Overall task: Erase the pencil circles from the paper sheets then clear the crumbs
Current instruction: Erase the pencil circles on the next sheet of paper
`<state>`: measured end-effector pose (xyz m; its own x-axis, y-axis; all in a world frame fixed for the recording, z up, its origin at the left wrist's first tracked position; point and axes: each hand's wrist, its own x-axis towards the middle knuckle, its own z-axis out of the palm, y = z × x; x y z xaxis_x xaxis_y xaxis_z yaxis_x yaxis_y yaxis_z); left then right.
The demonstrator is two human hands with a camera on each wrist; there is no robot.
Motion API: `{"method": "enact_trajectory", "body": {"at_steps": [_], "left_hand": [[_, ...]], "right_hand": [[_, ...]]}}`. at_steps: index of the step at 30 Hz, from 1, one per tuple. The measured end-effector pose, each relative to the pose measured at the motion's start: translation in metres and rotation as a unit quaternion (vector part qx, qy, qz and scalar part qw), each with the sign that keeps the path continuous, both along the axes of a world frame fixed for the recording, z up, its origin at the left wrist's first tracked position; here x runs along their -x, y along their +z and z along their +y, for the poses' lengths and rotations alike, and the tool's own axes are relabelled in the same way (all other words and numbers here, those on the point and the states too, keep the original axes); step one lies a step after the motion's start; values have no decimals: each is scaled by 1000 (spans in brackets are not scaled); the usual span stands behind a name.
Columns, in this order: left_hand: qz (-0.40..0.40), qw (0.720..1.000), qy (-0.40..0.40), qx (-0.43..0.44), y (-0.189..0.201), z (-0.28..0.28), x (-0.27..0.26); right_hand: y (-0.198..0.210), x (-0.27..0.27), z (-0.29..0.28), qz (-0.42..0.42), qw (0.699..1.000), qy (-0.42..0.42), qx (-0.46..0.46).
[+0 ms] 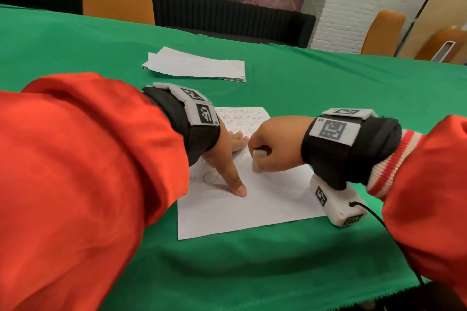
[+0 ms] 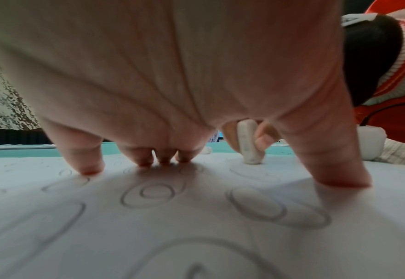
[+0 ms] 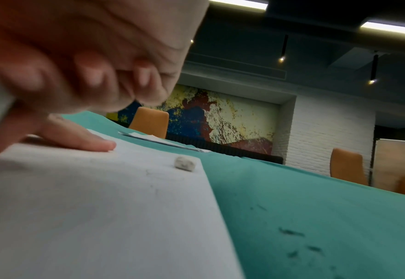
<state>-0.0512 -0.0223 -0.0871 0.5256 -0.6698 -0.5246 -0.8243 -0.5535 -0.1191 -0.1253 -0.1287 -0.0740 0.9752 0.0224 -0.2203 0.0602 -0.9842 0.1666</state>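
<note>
On the sheet (image 1: 242, 207), w/ the green cloth (image 1: 328, 83) under it, the left hand (image 1: 227, 156) lay spread, fingers straight & pressing down, prob. to stop the paper sliding. Right hand (image 1: 273, 146) curled tight round the eraser (image 1: 259, 160), its tip on the sheet just right of the left hand. Circles (image 1: 237, 118) remained at the sheet's far & left parts. Crumbs (image 3: 299, 243) lay on the cloth right of the sheet, a small eraser bit (image 3: 184, 163) at its far corner. No readable writing; only coded wrist markers (image 1: 331, 130).
</note>
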Motion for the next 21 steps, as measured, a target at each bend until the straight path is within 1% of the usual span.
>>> {"method": "enact_trajectory", "body": {"at_steps": [3, 8, 10, 14, 18, 21], "left_hand": [[-6, 1000, -3, -3, -1, 0, -1], [-3, 1000, 2, -3, 0, 0, 1], [1, 1000, 2, -2, -1, 1, 0], [-8, 1000, -4, -4, -1, 0, 0], [-6, 1000, -1, -6, 1, 0, 1], [-11, 1000, -2, -7, 0, 0, 1]], "right_hand": [[1, 3, 0, 38, 999, -2, -32], [-1, -3, 1, -22, 1000, -10, 20], [-2, -2, 0, -13, 1000, -1, 8], [1, 2, -1, 31, 999, -4, -28], [-1, -2, -2, -15, 1000, -26, 8], [-1, 0, -3, -10, 1000, -20, 7]]}}
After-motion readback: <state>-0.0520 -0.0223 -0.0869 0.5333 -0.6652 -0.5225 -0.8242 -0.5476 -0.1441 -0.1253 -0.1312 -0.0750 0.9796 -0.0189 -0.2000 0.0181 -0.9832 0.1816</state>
